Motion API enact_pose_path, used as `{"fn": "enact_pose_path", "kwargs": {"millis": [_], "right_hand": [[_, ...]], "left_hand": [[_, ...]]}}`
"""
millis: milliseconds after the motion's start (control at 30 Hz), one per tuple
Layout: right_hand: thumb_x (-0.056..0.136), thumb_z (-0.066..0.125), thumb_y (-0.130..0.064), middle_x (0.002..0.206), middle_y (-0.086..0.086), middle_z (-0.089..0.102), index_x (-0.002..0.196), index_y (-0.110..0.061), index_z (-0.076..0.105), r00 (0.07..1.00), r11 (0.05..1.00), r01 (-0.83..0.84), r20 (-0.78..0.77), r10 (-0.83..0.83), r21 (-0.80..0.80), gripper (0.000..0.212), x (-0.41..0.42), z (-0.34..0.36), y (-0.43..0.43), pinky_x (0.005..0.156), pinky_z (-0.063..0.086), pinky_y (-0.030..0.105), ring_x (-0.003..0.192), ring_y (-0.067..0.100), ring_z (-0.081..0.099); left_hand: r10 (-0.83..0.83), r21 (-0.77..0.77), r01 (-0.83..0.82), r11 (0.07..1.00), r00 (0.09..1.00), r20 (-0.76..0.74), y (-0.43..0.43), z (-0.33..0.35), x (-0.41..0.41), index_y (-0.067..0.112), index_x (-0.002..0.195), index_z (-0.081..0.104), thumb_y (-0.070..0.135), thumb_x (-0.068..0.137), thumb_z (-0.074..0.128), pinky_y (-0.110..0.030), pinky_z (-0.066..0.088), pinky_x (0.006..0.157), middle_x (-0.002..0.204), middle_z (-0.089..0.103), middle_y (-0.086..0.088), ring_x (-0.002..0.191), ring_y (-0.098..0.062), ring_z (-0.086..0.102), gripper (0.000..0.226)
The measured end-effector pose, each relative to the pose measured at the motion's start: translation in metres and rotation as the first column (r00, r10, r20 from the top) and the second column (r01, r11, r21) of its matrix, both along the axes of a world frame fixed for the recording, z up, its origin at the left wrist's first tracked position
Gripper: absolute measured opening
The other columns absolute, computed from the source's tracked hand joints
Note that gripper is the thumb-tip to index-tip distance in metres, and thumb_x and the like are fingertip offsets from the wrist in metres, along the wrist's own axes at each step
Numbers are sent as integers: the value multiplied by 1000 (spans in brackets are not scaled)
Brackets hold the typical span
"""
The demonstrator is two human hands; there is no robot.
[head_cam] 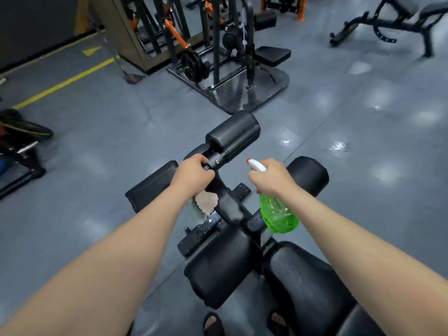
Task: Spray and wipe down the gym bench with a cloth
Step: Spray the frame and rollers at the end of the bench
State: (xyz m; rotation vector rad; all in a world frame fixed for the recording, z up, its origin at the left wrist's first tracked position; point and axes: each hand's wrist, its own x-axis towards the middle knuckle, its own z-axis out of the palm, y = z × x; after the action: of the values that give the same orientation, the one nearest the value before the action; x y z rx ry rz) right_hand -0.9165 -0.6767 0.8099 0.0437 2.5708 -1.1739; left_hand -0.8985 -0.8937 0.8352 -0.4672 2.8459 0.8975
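Note:
The black gym bench runs from the lower right toward the middle, with padded leg rollers on a metal post at its far end. My left hand is closed around the post just below the top roller, and a tan cloth hangs beneath it. My right hand grips a green spray bottle by its white trigger head, nozzle pointing left toward the post. Droplets glisten on the metal frame below the cloth.
A weight rack on a steel base plate stands just beyond the bench. Another bench sits at the far right, and more equipment at the left edge. My sandalled feet are on the grey floor under the bench.

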Motion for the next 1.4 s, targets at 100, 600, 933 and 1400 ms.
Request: {"fn": "enact_pose_path", "kwargs": {"millis": [100,600,933,1400], "right_hand": [[81,51,-31,65,3,55,67,-19,41,1000,1000,-5,1,5,-30,21,-14,1,4,57,41,31,75,35,73],[74,42,-32,76,4,64,76,-16,52,998,999,52,24,-52,-7,18,-69,-2,13,63,49,32,74,30,71],[78,48,-26,93,4,71,75,-18,52,994,992,109,26,-108,-69,10,-78,2,38,57,45,29,66,24,74],[86,61,-32,76,13,59,84,-12,42,978,969,200,-27,-206,-147,27,51,-73,120,61,49,43,65,21,60]], "left_hand": [[-91,-115,97,989,994,54,17,-3,-17,21,112,57,21,86,55,-33,51,70,97,66,1,86,-24,62,26],[-98,-267,172,948,959,268,39,-4,-50,13,68,38,15,90,53,-26,29,48,60,44,-2,51,-21,42,27],[-73,-246,133,960,968,241,41,-3,-50,13,68,35,13,89,52,-27,27,48,59,41,-2,51,-21,39,27],[43,231,-42,972,999,-1,91,2,-5,22,59,37,28,78,55,-34,29,60,61,32,-4,59,-20,29,27]]}}
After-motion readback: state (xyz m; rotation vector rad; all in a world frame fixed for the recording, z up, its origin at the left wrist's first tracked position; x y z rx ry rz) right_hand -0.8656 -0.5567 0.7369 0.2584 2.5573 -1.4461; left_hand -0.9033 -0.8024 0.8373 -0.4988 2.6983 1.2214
